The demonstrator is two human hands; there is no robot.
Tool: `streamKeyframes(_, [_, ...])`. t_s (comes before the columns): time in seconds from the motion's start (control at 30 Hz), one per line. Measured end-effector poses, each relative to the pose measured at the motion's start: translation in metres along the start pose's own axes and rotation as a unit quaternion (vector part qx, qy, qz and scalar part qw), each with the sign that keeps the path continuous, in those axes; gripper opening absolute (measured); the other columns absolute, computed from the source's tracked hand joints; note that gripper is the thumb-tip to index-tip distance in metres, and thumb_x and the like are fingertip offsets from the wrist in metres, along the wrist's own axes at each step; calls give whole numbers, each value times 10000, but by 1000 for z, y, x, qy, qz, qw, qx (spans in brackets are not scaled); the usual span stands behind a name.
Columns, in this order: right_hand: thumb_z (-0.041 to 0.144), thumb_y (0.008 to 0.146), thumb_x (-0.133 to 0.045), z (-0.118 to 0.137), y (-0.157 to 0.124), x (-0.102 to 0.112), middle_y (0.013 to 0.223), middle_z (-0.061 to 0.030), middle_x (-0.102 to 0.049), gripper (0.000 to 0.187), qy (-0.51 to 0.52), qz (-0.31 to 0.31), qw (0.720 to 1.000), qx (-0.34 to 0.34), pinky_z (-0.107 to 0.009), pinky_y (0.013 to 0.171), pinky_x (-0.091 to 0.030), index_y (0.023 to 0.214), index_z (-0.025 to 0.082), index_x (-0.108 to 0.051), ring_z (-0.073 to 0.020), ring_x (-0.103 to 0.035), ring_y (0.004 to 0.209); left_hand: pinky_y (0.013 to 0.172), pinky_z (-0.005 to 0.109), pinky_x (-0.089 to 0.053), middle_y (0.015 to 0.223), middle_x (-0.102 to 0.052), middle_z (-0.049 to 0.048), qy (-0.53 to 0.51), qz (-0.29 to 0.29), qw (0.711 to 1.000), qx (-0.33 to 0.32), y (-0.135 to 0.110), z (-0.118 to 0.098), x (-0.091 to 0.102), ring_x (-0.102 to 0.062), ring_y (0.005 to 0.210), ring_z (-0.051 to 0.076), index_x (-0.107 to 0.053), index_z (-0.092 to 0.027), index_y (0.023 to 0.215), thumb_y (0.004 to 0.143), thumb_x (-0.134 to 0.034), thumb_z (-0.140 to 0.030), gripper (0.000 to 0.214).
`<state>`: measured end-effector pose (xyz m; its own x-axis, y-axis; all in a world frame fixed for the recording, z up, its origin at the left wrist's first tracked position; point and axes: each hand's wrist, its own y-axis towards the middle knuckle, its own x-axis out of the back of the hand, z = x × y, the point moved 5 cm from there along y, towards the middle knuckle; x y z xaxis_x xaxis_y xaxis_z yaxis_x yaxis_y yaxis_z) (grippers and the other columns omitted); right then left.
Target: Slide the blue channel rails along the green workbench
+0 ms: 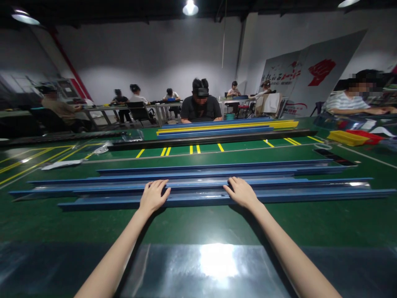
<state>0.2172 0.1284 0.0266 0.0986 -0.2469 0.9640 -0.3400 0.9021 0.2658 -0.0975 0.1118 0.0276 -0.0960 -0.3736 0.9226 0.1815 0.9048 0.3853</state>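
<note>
Several long blue channel strips lie side by side across the green table in front of me. My left hand [154,195] is laid over the nearest blue channel strip [198,200], left of its middle. Its fingers curl over the far edge while the thumb stays on the near side. My right hand [242,192] grips the same strip farther right in a matching way, fingers over the edge and thumb turned inward. Against its far side lies a second blue channel strip [102,183]. Another blue channel strip [211,167] sits behind that. My fingertips are partly hidden among the edges.
A glossy sheet [173,269] covers the table's near edge. Farther back lie a long black strip [186,142], yellow strips [283,124], a phone [335,157] and a yellow tray [347,138]. A person [201,103] sits opposite; others work around the room.
</note>
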Motion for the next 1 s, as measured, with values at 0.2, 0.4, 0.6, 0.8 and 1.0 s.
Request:
streamKeyframes(0.2, [450, 898, -230, -3, 5, -1, 920, -94, -637, 436, -4, 11, 1000, -5, -288, 753, -365, 926, 173, -566, -197, -570, 871, 898, 393, -360, 1040, -645, 84, 11, 3, 1000, 4, 2, 1, -3, -556, 1002, 231, -610, -168, 1022, 868, -297, -389, 413])
streamKeyframes(0.4, [440, 899, -232, -5, 16, -6, 920, -96, -641, 444, -11, -2, 1000, -5, -283, 755, -364, 910, 169, -584, -194, -572, 871, 850, 371, -383, 981, -652, 80, 23, 2, 1000, 8, 13, 6, -8, -564, 949, 230, -619, -167, 982, 865, -308, -364, 386])
streamKeyframes(0.6, [428, 896, -251, -8, 31, -12, 895, -94, -646, 430, -16, -19, 1000, 8, -285, 751, -367, 897, 166, -592, -194, -574, 851, 809, 362, -394, 952, -644, 80, 39, 4, 999, 5, 29, 12, -15, -557, 918, 227, -618, -169, 950, 862, -323, -336, 349])
streamKeyframes(0.8, [420, 891, -268, -13, 44, -18, 867, -88, -645, 410, -17, -27, 999, 9, -283, 736, -371, 881, 171, -594, -190, -578, 824, 813, 349, -391, 955, -640, 76, 43, 1, 999, 7, 38, 17, -20, -555, 911, 217, -611, -169, 958, 863, -335, -326, 331])
streamKeyframes(1.0, [419, 886, -275, -13, 57, -21, 891, -94, -643, 406, -10, -15, 1000, 7, -286, 743, -375, 895, 164, -592, -197, -575, 849, 812, 337, -392, 938, -639, 68, 45, 10, 999, 12, 49, 22, -22, -554, 918, 210, -611, -186, 941, 856, -336, -310, 313])
